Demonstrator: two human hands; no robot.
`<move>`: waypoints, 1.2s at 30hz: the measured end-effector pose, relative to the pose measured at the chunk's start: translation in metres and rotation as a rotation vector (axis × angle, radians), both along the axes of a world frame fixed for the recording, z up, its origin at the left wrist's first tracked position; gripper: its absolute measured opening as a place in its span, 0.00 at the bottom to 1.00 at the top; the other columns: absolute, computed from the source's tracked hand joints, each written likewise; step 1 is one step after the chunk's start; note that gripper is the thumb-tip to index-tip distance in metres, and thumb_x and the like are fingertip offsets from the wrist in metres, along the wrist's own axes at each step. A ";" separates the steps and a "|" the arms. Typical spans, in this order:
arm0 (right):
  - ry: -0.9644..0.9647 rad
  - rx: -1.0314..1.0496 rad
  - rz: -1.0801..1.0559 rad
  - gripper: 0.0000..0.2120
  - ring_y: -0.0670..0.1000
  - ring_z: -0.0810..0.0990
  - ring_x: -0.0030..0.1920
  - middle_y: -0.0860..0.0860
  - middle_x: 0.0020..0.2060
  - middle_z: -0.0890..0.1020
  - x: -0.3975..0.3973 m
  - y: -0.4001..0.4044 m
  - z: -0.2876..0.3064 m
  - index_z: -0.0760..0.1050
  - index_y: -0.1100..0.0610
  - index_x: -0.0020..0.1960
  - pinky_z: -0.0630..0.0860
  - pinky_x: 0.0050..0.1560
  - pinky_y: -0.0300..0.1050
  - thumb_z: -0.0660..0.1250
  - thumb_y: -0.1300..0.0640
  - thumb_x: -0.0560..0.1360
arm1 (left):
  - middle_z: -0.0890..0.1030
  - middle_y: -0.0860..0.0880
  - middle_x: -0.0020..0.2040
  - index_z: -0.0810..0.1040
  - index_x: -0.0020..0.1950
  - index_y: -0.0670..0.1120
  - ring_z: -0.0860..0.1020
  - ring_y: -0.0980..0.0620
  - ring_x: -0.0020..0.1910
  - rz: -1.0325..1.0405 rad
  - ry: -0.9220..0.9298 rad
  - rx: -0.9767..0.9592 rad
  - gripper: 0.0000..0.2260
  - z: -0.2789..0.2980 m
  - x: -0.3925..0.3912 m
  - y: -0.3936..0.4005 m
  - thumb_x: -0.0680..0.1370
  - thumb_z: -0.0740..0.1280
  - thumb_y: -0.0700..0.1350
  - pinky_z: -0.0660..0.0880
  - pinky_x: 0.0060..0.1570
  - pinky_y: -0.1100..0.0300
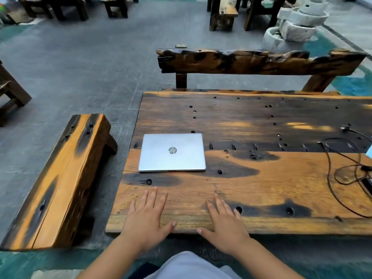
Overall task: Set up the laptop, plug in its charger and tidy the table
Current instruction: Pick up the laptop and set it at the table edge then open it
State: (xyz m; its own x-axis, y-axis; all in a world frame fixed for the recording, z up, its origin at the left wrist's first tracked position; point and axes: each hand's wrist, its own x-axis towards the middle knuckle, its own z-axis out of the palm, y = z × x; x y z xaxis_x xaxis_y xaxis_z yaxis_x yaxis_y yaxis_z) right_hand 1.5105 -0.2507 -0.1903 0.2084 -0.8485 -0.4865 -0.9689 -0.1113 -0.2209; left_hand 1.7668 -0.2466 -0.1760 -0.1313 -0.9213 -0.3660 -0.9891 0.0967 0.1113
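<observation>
A: Desk noted: heavy plank top, orange wood with charred black patches and small holes. What is recorded for the laptop?

B: Laptop is seen closed, silver, lid logo facing up. It lies flat on the left part of the desk, near the left edge, square to the near edge.

A: Hands?

B: Left hand is laid flat, palm down, fingers spread, on the near strip of the desk. Right hand is laid the same way just beside it. Both are released; nothing is grasped. Both are apart from the laptop, which lies beyond the left fingertips.

A: Charger?

B: A dark cable is seen in loose loops at the right end of the desk, well apart from the laptop. A small metallic plug rests on the desk farther back on that side. A dark block at the right frame edge is cut off; whether it is the charger brick cannot be told. A pale blue corner is also cut off there.

A: Surroundings?

B: A bench of the same wood is set along the left end of the desk. A second bench with a rough backrest is set behind the far edge. Grey paved floor beyond. Stacked stone basins are seen at upper right. A pale garment is visible at the bottom centre.
</observation>
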 end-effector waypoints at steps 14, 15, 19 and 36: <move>-0.003 0.014 -0.027 0.44 0.52 0.40 0.79 0.50 0.79 0.38 0.007 -0.064 -0.003 0.39 0.46 0.79 0.44 0.76 0.59 0.54 0.28 0.73 | 0.41 0.50 0.82 0.37 0.80 0.58 0.42 0.47 0.81 -0.046 0.063 0.060 0.42 -0.009 -0.005 -0.073 0.72 0.46 0.74 0.49 0.76 0.42; -0.003 0.013 -0.025 0.44 0.52 0.40 0.79 0.50 0.79 0.38 0.011 -0.072 -0.004 0.39 0.46 0.79 0.45 0.76 0.60 0.54 0.28 0.73 | 0.42 0.50 0.82 0.38 0.80 0.57 0.42 0.47 0.81 -0.042 0.064 0.062 0.42 -0.010 0.000 -0.080 0.72 0.46 0.74 0.49 0.76 0.42; 0.003 0.003 -0.024 0.44 0.53 0.43 0.79 0.50 0.79 0.37 0.026 -0.108 -0.008 0.41 0.46 0.80 0.47 0.76 0.58 0.54 0.27 0.73 | 0.43 0.49 0.82 0.38 0.80 0.58 0.43 0.47 0.81 -0.020 0.056 0.070 0.42 -0.015 0.019 -0.113 0.71 0.43 0.75 0.50 0.76 0.41; 0.036 0.174 -0.171 0.43 0.55 0.49 0.79 0.51 0.80 0.41 0.057 -0.301 -0.067 0.45 0.48 0.80 0.55 0.74 0.61 0.58 0.30 0.74 | 0.50 0.47 0.82 0.48 0.81 0.50 0.57 0.46 0.79 0.289 0.225 0.242 0.36 -0.084 0.080 -0.281 0.79 0.54 0.66 0.63 0.71 0.49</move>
